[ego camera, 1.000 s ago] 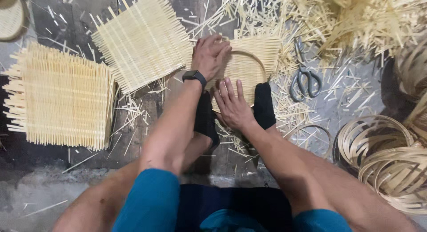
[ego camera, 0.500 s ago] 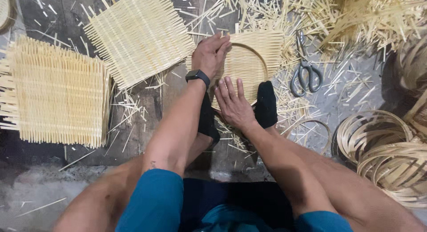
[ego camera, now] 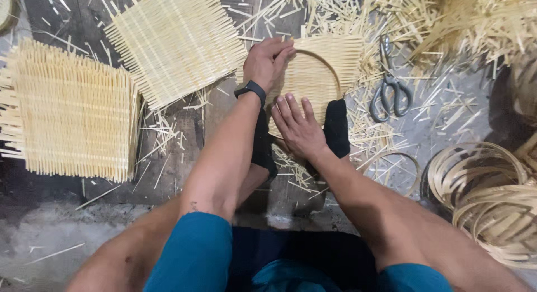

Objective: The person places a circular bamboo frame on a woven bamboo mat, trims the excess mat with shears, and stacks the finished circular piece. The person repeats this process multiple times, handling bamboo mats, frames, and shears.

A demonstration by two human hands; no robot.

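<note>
A small woven bamboo mat [ego camera: 349, 54] lies on the floor with a thin bamboo ring [ego camera: 334, 74] laid on top of it. My left hand [ego camera: 267, 62], with a black watch on the wrist, curls its fingers over the ring's upper left rim. My right hand [ego camera: 299, 127] presses flat on the mat's near part, fingers spread. My two feet in black socks [ego camera: 337, 127] rest on the mat's near edge, one on each side of the right hand.
Two larger woven mats lie to the left, one [ego camera: 179, 40] at the back and one [ego camera: 67, 107] nearer. Scissors [ego camera: 389, 90] lie right of the small mat. Coiled bamboo hoops [ego camera: 486, 197] sit at right, a loose ring [ego camera: 415, 164] beside them, and scattered strips [ego camera: 464, 18] behind.
Both hands stay on the mat and ring in nearly the same spots. The view has drifted slightly.
</note>
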